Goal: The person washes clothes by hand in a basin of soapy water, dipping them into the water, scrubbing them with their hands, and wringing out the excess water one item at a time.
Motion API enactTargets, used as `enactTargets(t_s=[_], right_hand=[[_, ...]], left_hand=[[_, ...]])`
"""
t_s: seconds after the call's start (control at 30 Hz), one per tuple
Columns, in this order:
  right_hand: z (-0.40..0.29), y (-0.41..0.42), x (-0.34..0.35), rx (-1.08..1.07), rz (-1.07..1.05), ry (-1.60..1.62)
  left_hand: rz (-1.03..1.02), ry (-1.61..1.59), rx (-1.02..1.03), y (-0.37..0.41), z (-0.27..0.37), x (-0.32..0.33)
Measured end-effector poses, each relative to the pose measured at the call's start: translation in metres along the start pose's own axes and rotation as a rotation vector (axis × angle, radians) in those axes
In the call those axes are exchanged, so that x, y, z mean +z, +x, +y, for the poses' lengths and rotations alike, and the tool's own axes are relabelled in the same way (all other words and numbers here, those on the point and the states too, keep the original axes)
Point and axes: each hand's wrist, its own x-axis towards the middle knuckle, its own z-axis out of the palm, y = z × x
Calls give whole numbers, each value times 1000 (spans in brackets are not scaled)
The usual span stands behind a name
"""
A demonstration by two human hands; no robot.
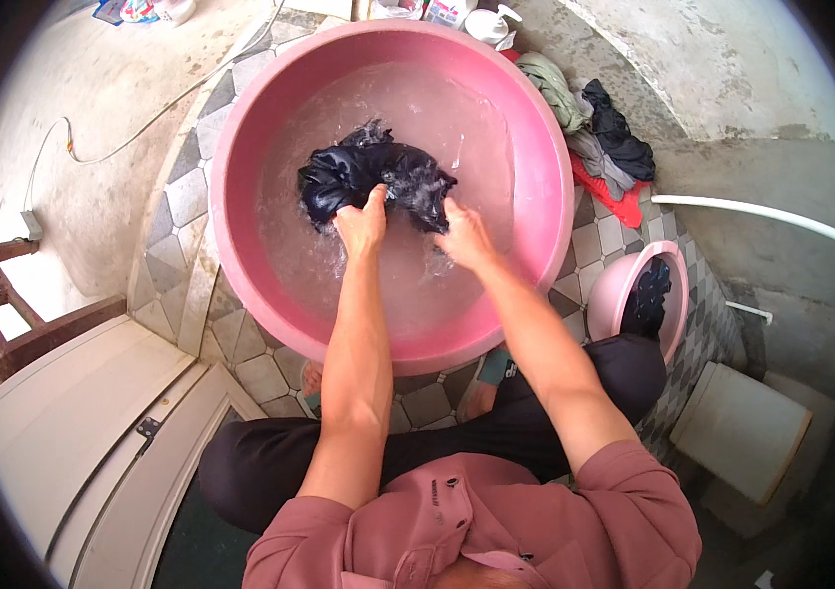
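A large round pink plastic tub [546, 243] stands on the floor before me, with cloudy water [417, 294] in it. In the water lies a wet, dark garment [358, 173], bunched up and partly under the surface. My left hand [362, 224] grips its near edge, thumb on top. At the garment's right end, my right hand [465, 232] holds the cloth, with the fingertips partly hidden at the water line. Both forearms reach over the tub's near rim.
A heap of clothes [612, 147] lies right of the tub. Near my right knee, a small pink basin [609, 294] holds dark cloth [649, 298]. A pump bottle [489, 26] stands behind the tub. A white door [86, 412] is at left, a white pipe [763, 210] at right.
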Motion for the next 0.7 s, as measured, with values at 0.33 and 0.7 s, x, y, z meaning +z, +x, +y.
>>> enactTargets(t_s=[0.33,0.7], right_hand=[[-37,32,14,391,210,948],[-172,-126,-16,-756,248,186]], left_hand=[[-79,-353,-409,24,-33,5],[-811,-1243,-768,7,27,-41]])
